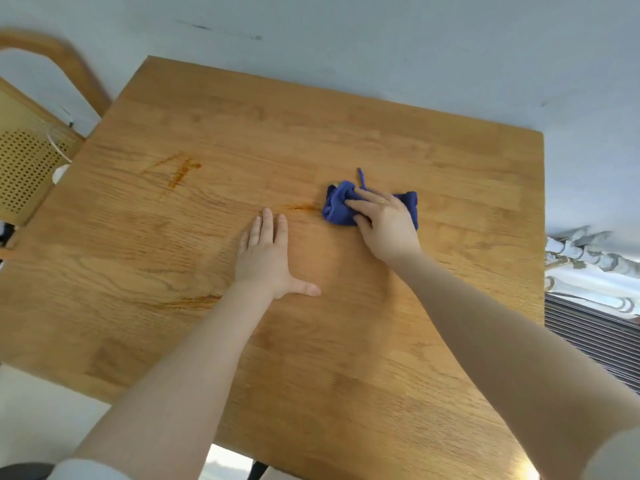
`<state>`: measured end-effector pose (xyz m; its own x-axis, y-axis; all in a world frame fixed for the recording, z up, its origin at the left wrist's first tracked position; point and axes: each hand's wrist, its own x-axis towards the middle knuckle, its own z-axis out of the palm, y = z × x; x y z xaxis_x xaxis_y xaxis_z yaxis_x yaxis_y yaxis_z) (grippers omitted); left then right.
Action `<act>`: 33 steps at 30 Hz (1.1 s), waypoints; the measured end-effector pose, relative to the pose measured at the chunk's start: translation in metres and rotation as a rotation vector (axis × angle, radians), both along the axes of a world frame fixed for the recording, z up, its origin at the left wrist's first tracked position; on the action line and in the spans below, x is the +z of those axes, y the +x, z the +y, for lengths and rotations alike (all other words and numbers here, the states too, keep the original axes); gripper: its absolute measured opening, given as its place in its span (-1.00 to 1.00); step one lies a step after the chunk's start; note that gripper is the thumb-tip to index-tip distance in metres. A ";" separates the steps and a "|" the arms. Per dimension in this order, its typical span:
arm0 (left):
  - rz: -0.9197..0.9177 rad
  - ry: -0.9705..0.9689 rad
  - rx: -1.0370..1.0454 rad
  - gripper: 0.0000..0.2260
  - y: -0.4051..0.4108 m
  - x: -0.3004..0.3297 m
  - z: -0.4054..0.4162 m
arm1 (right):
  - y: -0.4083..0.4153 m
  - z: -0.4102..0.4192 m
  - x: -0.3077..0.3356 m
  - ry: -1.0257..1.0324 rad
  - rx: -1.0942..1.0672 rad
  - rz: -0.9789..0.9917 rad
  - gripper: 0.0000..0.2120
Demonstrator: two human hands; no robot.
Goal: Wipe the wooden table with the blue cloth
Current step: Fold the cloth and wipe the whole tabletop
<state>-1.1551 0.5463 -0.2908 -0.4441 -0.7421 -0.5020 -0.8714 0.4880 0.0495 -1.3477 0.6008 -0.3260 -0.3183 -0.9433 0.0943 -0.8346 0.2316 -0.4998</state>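
The wooden table (pixel 346 323) fills most of the view, its far edge set against a pale wall (pixel 381 46). On it, right of centre, lies the blue cloth (pixel 337 207) — bunched into a crumpled wad, with a thin loose thread (pixel 361 176) sticking out toward the far side. The right hand (pixel 384 225) presses down on the cloth, fingers spread over its top and thumb curled at its near edge, gripping the fabric against the wood; a ring (pixel 382 202) shows on one finger. The left hand (pixel 268 258) rests flat on the bare table just left of the cloth, open, fingers together and pointing away, thumb stretched out to the right (it touches nothing but the wood).

Orange-brown smears mark the surface: a streak (pixel 301 206) right beside the cloth's left edge, a larger scribbled patch (pixel 178 173) toward the far left, and another streak (pixel 194 301) near the left forearm. A wooden chair (pixel 31 161) with a perforated back stands at the table's left side.
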 end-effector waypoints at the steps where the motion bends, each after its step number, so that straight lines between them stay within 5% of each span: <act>1: -0.002 0.005 0.001 0.27 0.001 0.000 0.000 | -0.007 -0.012 0.001 0.024 -0.050 -0.007 -0.71; 6: 0.001 0.015 0.016 0.28 -0.001 0.002 -0.001 | -0.013 -0.033 0.004 0.071 -0.143 0.028 -0.69; 17: 0.021 0.004 -0.008 0.21 0.001 0.002 -0.003 | 0.032 0.007 -0.001 0.000 0.235 -0.022 -0.70; 25: 0.109 0.137 -0.157 -0.07 0.028 0.017 -0.036 | 0.025 -0.070 -0.002 0.083 -0.187 0.069 -0.66; 30: 0.251 -0.126 -0.176 -0.40 0.039 0.019 -0.068 | 0.085 -0.019 -0.001 -0.002 -0.048 0.048 -0.62; 33: 0.238 -0.159 -0.204 -0.40 0.046 0.018 -0.091 | 0.104 -0.001 -0.002 0.032 0.056 0.063 -0.62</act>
<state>-1.1093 0.4549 -0.2730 -0.6822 -0.6864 -0.2517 -0.7282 0.6689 0.1494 -1.2441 0.5994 -0.3285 -0.2595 -0.9622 0.0824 -0.8763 0.1988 -0.4389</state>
